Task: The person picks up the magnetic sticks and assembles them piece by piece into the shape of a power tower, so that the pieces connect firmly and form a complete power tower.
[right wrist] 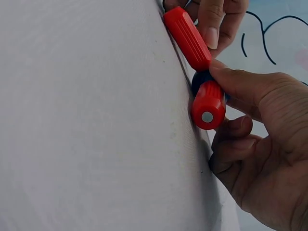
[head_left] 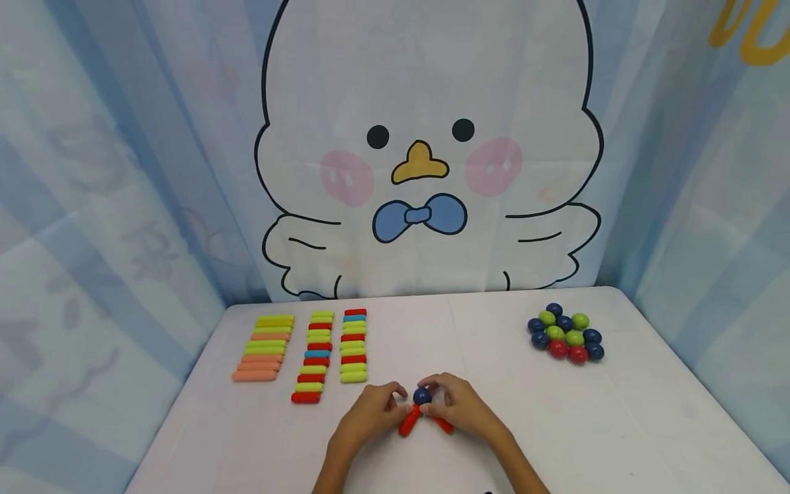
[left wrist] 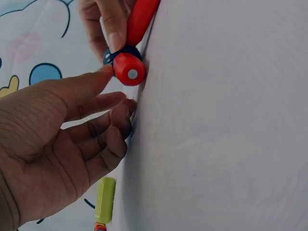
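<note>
At the front of the white table, a dark blue ball (head_left: 422, 396) joins a red stick (head_left: 409, 421) on the left and another red stick (head_left: 444, 425) on the right. Metal discs show at the stick ends in the wrist views. My left hand (left wrist: 62, 139) reaches in from the left, its thumb tip touching the joint of stick and ball, its other fingers loosely bent below and apart from the ball. From the other side my right hand (right wrist: 269, 130) pinches the ball, thumb at the joint and index finger behind it.
Three columns of sticks lie left of my hands: yellow-green and orange sticks (head_left: 262, 344), mixed sticks (head_left: 317, 354) and more mixed sticks (head_left: 354, 347). A cluster of blue, green and red balls (head_left: 564, 322) sits at back right. A printed curtain (head_left: 426, 261) hangs behind the table.
</note>
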{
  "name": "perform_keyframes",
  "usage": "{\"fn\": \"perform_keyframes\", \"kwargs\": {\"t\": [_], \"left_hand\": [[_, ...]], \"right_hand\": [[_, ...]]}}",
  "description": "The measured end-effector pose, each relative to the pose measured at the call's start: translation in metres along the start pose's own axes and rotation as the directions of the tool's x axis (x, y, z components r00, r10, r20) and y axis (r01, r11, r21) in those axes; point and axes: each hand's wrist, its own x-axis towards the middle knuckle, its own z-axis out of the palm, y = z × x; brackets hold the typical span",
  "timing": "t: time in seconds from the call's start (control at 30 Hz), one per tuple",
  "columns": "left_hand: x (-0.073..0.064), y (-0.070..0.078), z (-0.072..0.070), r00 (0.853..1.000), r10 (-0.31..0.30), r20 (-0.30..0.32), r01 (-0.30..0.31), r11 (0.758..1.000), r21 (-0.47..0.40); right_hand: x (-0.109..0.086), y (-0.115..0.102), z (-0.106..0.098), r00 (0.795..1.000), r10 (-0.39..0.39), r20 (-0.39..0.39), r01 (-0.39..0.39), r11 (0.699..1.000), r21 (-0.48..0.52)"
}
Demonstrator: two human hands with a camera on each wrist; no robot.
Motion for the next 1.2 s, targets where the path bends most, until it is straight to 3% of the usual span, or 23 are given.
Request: {"fn": "perform_keyframes", "kwargs": {"t": [0.1,0.2,0.3,0.37,0.43,0.53,0.63,0.67,0.73,0.83,0.93,1.03,1.2], "left_hand": [[-0.001,-0.004,-0.005,0.999,-0.007,-0.049,0.009,0.999,0.038],[0.001,-0.007,-0.005,0.997,0.056,-0.061,-0.052,0.997,0.065],[0.005,-0.004,0.001,0.991,0.136,0.006,-0.136,0.988,0.076],[0.007,0.0,0.007,0.981,0.183,0.068,-0.189,0.977,0.099],[0.008,0.004,0.013,0.969,0.22,0.111,-0.235,0.962,0.142],[0.008,0.01,0.018,0.966,0.236,0.106,-0.255,0.941,0.223],[0.006,0.011,0.018,0.983,0.176,0.043,-0.181,0.956,0.231],[0.005,0.011,0.017,0.989,0.146,0.022,-0.147,0.965,0.217],[0.004,0.009,0.015,0.997,0.08,-0.013,-0.077,0.982,0.17],[0.004,0.005,0.012,0.999,0.014,-0.036,-0.011,0.995,0.098],[0.003,0.001,0.009,0.998,-0.002,-0.061,0.003,1.0,0.029],[0.003,-0.001,0.007,0.995,-0.017,-0.101,0.014,1.0,-0.023],[0.003,-0.001,0.006,0.985,-0.068,-0.158,0.055,0.995,-0.08]], "right_hand": [[0.001,0.0,0.0,1.0,0.014,0.006,-0.014,1.0,0.0],[0.001,0.001,-0.003,0.999,0.035,0.0,-0.035,0.999,0.001],[0.0,0.004,-0.012,0.993,0.09,-0.08,-0.092,0.996,-0.019],[-0.001,0.009,-0.023,0.973,0.136,-0.186,-0.146,0.988,-0.043],[-0.003,0.017,-0.037,0.932,0.159,-0.325,-0.195,0.977,-0.082],[-0.006,0.032,-0.062,0.83,0.132,-0.541,-0.251,0.956,-0.151],[-0.008,0.047,-0.085,0.723,0.089,-0.685,-0.324,0.919,-0.223],[-0.009,0.051,-0.091,0.698,0.085,-0.711,-0.355,0.903,-0.241],[-0.01,0.058,-0.101,0.678,0.096,-0.729,-0.417,0.866,-0.275],[-0.01,0.065,-0.108,0.694,0.13,-0.708,-0.478,0.819,-0.318],[-0.01,0.067,-0.107,0.733,0.154,-0.663,-0.495,0.79,-0.363],[-0.008,0.063,-0.104,0.786,0.176,-0.592,-0.469,0.794,-0.387],[-0.007,0.048,-0.097,0.873,0.239,-0.426,-0.408,0.836,-0.367]]}}
